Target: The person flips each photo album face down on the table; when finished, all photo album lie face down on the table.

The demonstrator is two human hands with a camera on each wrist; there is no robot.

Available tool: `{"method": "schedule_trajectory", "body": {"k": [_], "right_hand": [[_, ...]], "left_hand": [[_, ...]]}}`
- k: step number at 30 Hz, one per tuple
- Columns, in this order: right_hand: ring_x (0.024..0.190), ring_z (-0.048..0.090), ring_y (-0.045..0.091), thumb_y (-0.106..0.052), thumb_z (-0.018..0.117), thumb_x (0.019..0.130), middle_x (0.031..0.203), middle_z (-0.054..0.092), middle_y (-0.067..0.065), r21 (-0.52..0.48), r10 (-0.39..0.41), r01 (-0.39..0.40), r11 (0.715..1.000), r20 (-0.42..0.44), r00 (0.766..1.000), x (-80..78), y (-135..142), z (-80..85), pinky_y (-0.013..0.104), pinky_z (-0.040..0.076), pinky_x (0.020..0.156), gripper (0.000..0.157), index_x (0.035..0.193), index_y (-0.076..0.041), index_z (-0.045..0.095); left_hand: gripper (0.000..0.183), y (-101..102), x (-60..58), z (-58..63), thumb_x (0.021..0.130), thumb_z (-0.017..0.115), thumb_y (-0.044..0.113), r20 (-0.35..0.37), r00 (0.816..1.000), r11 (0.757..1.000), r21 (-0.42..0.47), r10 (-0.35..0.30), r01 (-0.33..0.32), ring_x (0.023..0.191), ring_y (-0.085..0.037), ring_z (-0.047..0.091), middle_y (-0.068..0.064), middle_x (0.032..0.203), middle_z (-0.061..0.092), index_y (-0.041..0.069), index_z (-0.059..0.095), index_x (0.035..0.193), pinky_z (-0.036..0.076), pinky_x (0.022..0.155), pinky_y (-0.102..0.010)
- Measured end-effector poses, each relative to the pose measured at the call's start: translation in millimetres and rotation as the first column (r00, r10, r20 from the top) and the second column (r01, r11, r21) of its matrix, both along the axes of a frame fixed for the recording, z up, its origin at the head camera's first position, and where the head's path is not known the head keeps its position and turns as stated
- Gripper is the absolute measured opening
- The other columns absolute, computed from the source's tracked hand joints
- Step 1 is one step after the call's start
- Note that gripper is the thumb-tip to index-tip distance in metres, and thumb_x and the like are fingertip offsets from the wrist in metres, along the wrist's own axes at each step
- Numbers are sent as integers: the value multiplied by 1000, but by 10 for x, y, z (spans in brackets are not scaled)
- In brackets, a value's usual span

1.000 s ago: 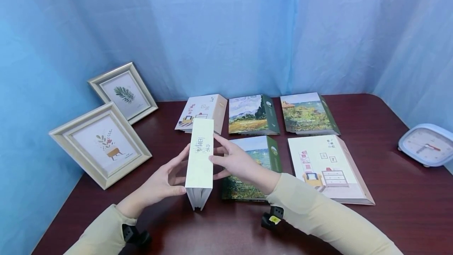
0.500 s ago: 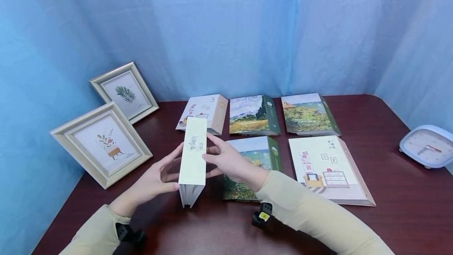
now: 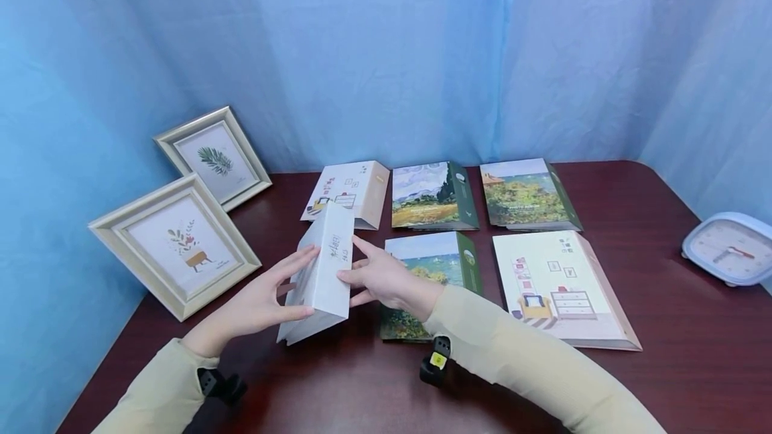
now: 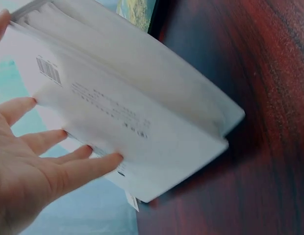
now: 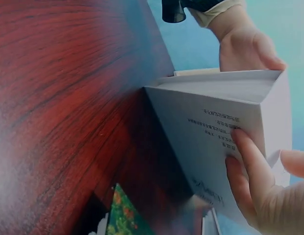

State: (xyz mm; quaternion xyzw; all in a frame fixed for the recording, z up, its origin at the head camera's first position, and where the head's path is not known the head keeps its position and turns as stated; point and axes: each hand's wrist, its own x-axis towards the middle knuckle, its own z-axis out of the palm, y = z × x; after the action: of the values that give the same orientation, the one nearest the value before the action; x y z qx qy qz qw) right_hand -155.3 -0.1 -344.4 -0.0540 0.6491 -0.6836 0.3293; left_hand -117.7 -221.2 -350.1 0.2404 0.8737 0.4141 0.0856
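Note:
A thick white photo album (image 3: 333,263) stands on its page edge with the spine up, leaning left on the dark table. My left hand (image 3: 256,307) spreads along its left cover, thumb near the spine's front corner. In the left wrist view, straight fingertips touch this cover (image 4: 108,115), which carries a barcode and printed lines. My right hand (image 3: 395,280) grips the spine's right edge. The right wrist view shows the thumb (image 5: 294,161) on the spine and two fingers on the printed right cover (image 5: 191,132).
Two picture frames (image 3: 175,246) stand at the left. Landscape-covered albums (image 3: 428,256) and white albums with a furniture drawing (image 3: 561,286) lie in two rows at the middle and right. A blue clock (image 3: 730,248) stands at the far right. Blue curtains hang behind.
The album, upright with its spine facing up earlier, has shifted a little left; its spine now turns right and the left cover shows. Both hands moved left with it.

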Motion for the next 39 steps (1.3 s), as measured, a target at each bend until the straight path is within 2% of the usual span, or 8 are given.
{"method": "schedule_trajectory", "body": {"k": [4,8,11,14,18,23,29,39], "right_hand": [[106,64,31,-9,56,95,118,58,20,29,21,-21,999,12,1000,-55,-32,-64,44,57,76,74,154,-22,12],[108,62,33,-12,57,95,123,57,17,26,25,-26,999,31,999,-106,-69,-128,47,56,77,71,153,-18,16],[110,61,35,-12,58,95,127,55,17,7,9,-9,1000,43,999,-127,-100,-167,49,55,79,68,152,-15,20],[113,59,37,-11,57,95,131,51,19,8,-23,23,1000,54,998,-130,-125,-191,51,54,80,68,151,-11,20],[117,55,38,-10,55,96,136,47,21,13,-68,67,998,103,992,-121,-146,-224,53,52,83,68,151,-7,16],[118,54,40,-8,53,96,140,41,25,27,-86,84,996,114,990,-95,-150,-278,54,51,86,68,152,-5,13],[119,52,43,-6,53,96,141,36,28,46,-94,89,995,122,988,-74,-134,-334,55,50,88,67,151,-5,13],[115,55,42,-6,55,95,137,40,27,75,-106,99,992,95,990,-60,-124,-354,51,53,82,66,150,-5,18]], "left_hand": [[80,48,-19,-6,79,77,30,-65,998,992,-124,27,-35,137,-42,30,-18,153,27,11,38,146,40,97,-60],[80,82,-53,-34,77,77,37,-124,992,965,-252,37,-68,136,-42,32,-17,152,31,13,41,145,39,99,-59],[80,87,-90,-52,76,78,38,-147,988,952,-296,38,-80,134,-43,34,-18,151,33,13,43,144,38,100,-59],[79,81,-138,-65,75,79,38,-167,986,947,-314,19,-72,132,-44,37,-20,149,35,12,45,142,39,98,-59],[77,82,-189,-93,75,79,37,-153,988,943,-329,-1,-50,132,-42,37,-18,149,36,13,48,141,39,98,-58],[74,104,-216,-153,76,79,37,-129,991,935,-353,-22,-25,135,-40,33,-17,150,34,13,49,140,37,102,-57],[71,134,-212,-188,76,79,34,-149,987,930,-367,-63,4,136,-41,32,-19,149,36,11,52,137,33,105,-57],[71,151,-175,-194,77,78,35,-138,989,926,-377,-55,-1,136,-40,32,-17,149,36,11,52,138,33,105,-57]]}}
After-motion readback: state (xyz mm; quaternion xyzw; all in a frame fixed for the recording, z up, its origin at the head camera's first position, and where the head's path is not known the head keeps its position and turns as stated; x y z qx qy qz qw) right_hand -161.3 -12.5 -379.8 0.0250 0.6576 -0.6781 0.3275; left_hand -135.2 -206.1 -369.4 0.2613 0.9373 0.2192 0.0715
